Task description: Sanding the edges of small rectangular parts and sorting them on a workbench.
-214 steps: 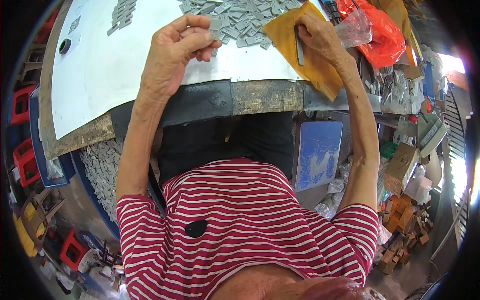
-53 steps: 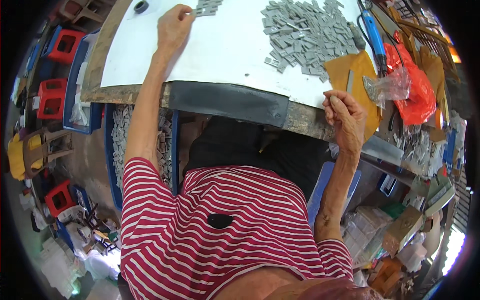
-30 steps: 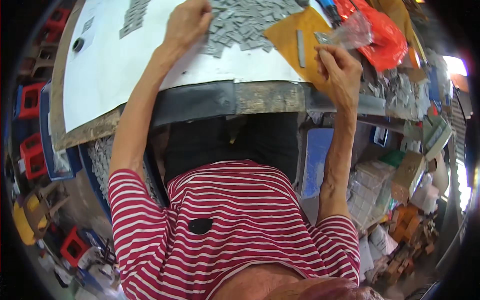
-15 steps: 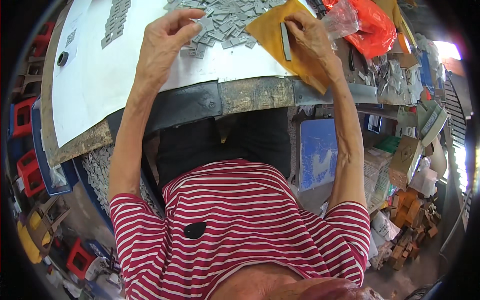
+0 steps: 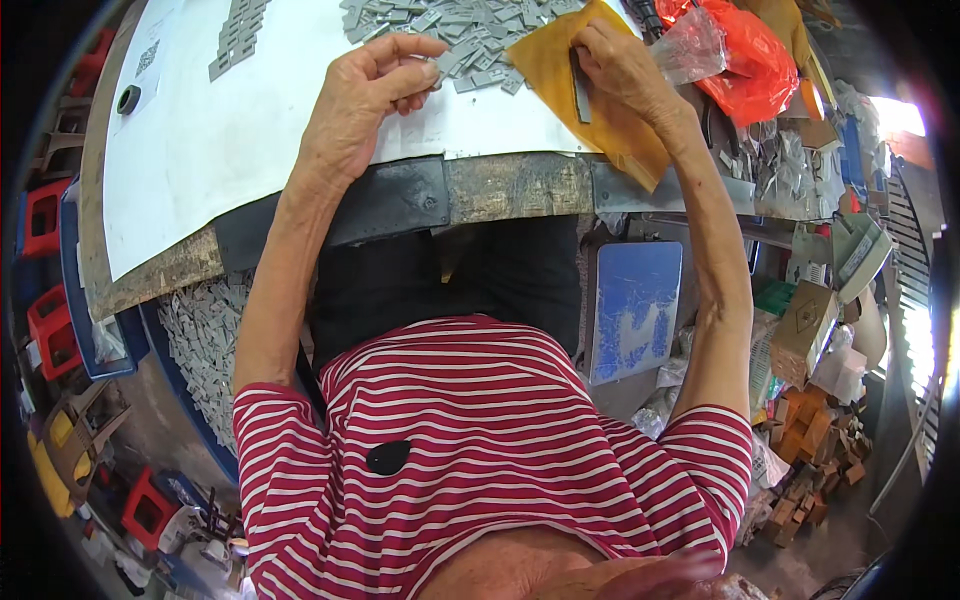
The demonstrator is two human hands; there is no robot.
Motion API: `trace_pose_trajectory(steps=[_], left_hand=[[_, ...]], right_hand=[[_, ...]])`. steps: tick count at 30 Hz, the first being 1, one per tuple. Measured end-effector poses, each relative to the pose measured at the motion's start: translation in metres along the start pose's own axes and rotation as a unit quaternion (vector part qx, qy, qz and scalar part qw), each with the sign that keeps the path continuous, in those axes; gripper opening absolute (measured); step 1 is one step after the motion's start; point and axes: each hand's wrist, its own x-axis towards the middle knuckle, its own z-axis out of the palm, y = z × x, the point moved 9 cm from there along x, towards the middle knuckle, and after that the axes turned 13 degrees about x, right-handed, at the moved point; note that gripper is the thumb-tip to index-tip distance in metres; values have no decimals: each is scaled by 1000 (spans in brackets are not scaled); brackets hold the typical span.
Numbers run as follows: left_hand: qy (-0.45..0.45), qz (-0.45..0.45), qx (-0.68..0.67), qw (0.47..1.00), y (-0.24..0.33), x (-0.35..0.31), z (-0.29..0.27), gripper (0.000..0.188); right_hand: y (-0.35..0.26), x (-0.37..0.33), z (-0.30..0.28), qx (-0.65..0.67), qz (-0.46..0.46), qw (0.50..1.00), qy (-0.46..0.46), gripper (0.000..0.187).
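Note:
My left hand (image 5: pixel 365 95) hovers over the white table top (image 5: pixel 270 130), near the front of a heap of small flat grey metal pieces (image 5: pixel 480 45). Its thumb and index finger are pinched together. A bit of something small shows at the fingertips, too little to make out. On a yellow-brown sheet (image 5: pixel 545 60) lying right of the heap, my right hand (image 5: pixel 622 65) has its fingers closed on the upper part of a narrow grey strip (image 5: pixel 582 92). The strip's upper end is hidden by the fingers.
More grey pieces stand in a stepped row (image 5: pixel 238 38) at the far left, with a black ring (image 5: pixel 128 99) beside it. Red and clear plastic bags (image 5: pixel 745 65) crowd the table's right side. A blue bin of grey pieces (image 5: pixel 205 345) sits below the table's left edge.
My left hand has shifted right and slightly nearer, its fingers still pinched. My right hand keeps its grip on the strip over the sheet. The whole view has moved slightly.

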Motion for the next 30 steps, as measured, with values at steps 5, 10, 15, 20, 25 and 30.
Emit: trace_pose_trajectory(steps=[5,10,15,20,25,30], left_hand=[[-11,7,-7,1000,-4,2,5,23],[-24,7,5,1000,-4,-3,8,26],[-38,-11,-20,999,-4,-4,17,19],[-28,2,-14,1000,2,-11,19,17],[-25,-9,17,999,-4,-17,17,21],[13,-18,-28,999,-8,-23,12,19]], right_hand=[[11,-3,5,-18,7,1000,-14,11],[7,-6,-11,132,86,985,68,9],[16,-30,-5,450,334,823,93,13],[-24,-30,17,715,345,594,131,12],[-51,-25,43,788,347,502,82,15],[-65,-18,56,805,334,483,87,14]])
